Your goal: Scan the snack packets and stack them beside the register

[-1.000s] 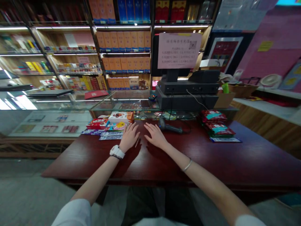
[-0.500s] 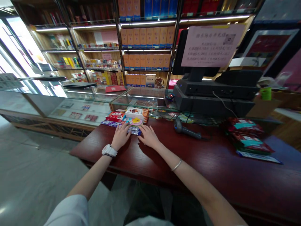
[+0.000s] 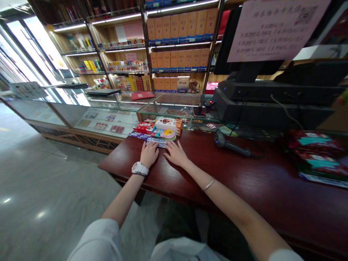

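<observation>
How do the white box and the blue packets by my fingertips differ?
The white box is thick, with an orange end; the blue packets are thin and flat. The white box sits farther back on the desk; the blue packets lie nearer you. Both carry printing.

A black monitor (image 3: 223, 47) (pink sheet (image 3: 274, 32) of writing over it), orange boxes (image 3: 178, 61) on lit shelves (image 3: 181, 45) beyond.

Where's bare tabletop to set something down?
Broadest bare patch of the table: between right arm, scanner and red packets. Smaller one: between white box and scanner. Crowded: far left portion, where coloured packs, left hand and right hand bunch together.
</observation>
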Tool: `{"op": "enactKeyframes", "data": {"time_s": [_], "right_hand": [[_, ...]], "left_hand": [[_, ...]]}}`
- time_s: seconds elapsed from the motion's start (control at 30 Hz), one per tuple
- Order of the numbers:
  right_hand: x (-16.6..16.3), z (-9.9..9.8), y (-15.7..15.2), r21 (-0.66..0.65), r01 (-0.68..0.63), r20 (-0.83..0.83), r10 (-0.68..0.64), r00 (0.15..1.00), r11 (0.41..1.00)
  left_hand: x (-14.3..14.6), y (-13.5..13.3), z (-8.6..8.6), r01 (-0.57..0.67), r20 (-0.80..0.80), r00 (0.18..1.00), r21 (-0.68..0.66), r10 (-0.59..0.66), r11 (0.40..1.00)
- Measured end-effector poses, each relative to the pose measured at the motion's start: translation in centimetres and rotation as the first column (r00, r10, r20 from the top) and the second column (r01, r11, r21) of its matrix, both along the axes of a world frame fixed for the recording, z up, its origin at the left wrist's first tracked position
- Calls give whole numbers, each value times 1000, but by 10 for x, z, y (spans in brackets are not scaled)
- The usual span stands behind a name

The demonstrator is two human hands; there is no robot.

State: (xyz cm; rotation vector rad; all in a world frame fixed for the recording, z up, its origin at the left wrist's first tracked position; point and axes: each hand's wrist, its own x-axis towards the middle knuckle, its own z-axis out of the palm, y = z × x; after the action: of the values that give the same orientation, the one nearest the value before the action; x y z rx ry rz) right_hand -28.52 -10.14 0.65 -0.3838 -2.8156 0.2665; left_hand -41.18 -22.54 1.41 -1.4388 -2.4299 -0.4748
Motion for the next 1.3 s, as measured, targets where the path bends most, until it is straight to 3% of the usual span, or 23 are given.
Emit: {"op": "enactKeyframes", "data": {"time_s": [0.27, 0.57, 0.8, 0.97, 1.3], "right_hand": [[5, 2, 9, 70, 32, -143, -21, 989, 997], [10, 2, 22, 64, 34, -162, -23, 987, 997], [32, 11, 47, 183, -49, -294, 103, 950, 982], [54, 24, 71, 271, -42, -392, 150, 908, 962], [103, 48, 107, 235, 119, -488, 11, 873, 965]], "left_hand": [[-5, 0, -5, 84, 13, 996, 23, -85, 996], [-16, 2, -8, 176, 46, 983, 33, -177, 984], [-7, 9, 8, 337, -58, 940, 4, -337, 941], [11, 33, 29, 373, -127, 923, 73, -362, 925], [59, 105, 50, 429, -142, 902, 189, -408, 883]]}}
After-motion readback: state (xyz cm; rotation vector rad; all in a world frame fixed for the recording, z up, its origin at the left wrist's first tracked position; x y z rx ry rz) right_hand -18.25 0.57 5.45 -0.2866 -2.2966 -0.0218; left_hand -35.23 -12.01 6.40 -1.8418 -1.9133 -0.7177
